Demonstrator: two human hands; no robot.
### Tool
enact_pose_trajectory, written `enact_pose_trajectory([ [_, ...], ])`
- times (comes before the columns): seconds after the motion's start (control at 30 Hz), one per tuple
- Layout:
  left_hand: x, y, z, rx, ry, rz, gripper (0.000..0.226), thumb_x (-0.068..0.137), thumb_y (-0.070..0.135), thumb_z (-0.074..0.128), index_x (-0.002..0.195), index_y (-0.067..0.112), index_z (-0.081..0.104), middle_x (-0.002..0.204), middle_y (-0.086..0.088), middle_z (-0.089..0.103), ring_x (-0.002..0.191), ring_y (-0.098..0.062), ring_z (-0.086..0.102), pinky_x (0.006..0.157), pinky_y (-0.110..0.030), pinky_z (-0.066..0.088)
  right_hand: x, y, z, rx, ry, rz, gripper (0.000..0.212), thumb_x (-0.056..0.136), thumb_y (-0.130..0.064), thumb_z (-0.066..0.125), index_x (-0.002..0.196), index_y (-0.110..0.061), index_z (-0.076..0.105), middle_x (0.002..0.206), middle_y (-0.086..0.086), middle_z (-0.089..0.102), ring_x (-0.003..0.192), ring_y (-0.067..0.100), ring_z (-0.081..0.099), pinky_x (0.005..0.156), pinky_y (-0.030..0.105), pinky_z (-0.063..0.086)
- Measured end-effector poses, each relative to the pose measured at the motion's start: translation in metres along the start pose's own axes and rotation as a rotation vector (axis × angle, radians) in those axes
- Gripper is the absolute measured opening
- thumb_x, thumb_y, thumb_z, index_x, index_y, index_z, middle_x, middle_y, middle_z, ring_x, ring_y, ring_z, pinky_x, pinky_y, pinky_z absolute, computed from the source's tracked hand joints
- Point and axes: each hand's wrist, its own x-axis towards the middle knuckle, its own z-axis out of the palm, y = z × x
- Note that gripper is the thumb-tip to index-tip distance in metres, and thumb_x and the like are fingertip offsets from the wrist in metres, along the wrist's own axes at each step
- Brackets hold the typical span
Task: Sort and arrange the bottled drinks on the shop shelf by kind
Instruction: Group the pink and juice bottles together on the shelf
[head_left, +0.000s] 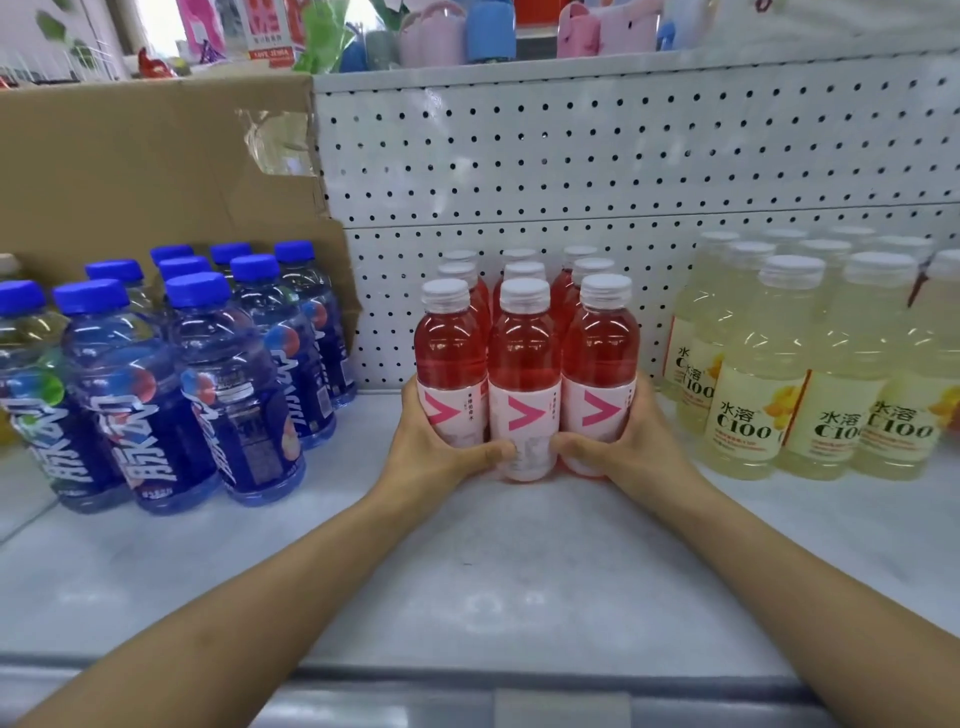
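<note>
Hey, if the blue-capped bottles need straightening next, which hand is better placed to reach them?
Left, probably. The left hand grips the red bottles on the side facing the blue-capped bottles; the right hand sits beyond them.

L grip (434, 447), R grip (636, 441), bare forearms (270, 587)

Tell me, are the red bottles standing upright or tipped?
Upright: the red bottles stand on the shelf, white caps up, left hand and right hand gripping them.
</note>
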Motion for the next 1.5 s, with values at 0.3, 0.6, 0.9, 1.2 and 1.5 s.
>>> enact_pose_trajectory([
  [0.3, -0.007, 0.009, 0.006, 0.069, 0.123, 0.006, 0.11, 0.052, 0.027, 0.098, 0.14, 0.03, 0.032, 0.128, 0.005, 0.057, 0.118, -0.013, 0.058, 0.1, -0.045, 0.053, -0.008, -0.01, 0.005, 0.011, 0.067, -0.05, 0.098, 0.061, -0.014, 0.093, 0.138, -0.021, 0.032, 0.121, -0.005, 0.057, 0.106, -0.001, 0.059, 0.076, 0.007, 0.05],
  [0.6, -0.025, 0.012, -0.004, 0.292, 0.154, 0.15, 0.095, 0.082, 0.003, 0.075, 0.151, 0.037, 0.021, 0.147, 0.006, 0.045, 0.135, -0.014, 0.046, 0.109, -0.049, 0.045, -0.013, -0.011, -0.006, -0.119, 0.034, -0.114, 0.08, 0.08, -0.007, 0.076, 0.144, -0.023, 0.031, 0.133, -0.001, 0.056, 0.124, 0.014, 0.053, 0.11, 0.045, 0.041],
  [0.9, -0.071, 0.034, -0.054, 0.389, 0.014, 0.172, 0.089, 0.087, 0.034, 0.074, 0.156, 0.032, 0.018, 0.16, 0.014, 0.025, 0.143, -0.006, 0.03, 0.119, -0.035, 0.029, -0.04, -0.055, 0.028, -0.479, 0.364, -0.457, 0.086, 0.084, -0.015, 0.073, 0.153, -0.006, 0.021, 0.158, 0.013, 0.02, 0.147, 0.019, 0.013, 0.116, 0.011, 0.001],
  [1.2, -0.093, -0.004, -0.223, 0.494, 0.289, 0.546, 0.073, 0.081, 0.017, 0.079, 0.144, 0.021, 0.041, 0.148, 0.004, 0.044, 0.14, -0.011, 0.04, 0.115, -0.027, 0.034, -0.051, -0.107, 0.172, -0.362, -0.02, -0.413, 0.083, 0.084, -0.021, 0.076, 0.151, -0.019, 0.026, 0.154, -0.004, 0.027, 0.141, 0.002, 0.02, 0.111, 0.005, 0.01],
  [1.5, -0.015, -0.042, -0.361, 0.259, 0.102, 0.045, 0.136, 0.049, 0.046, 0.089, 0.157, 0.027, 0.009, 0.161, 0.006, 0.028, 0.143, -0.008, 0.033, 0.114, -0.032, 0.035, -0.019, -0.118, 0.262, -0.143, -0.104, 0.028, 0.136, 0.051, -0.053, 0.091, 0.155, -0.035, 0.005, 0.162, -0.008, 0.018, 0.145, 0.011, 0.027, 0.117, 0.044, 0.032],
])
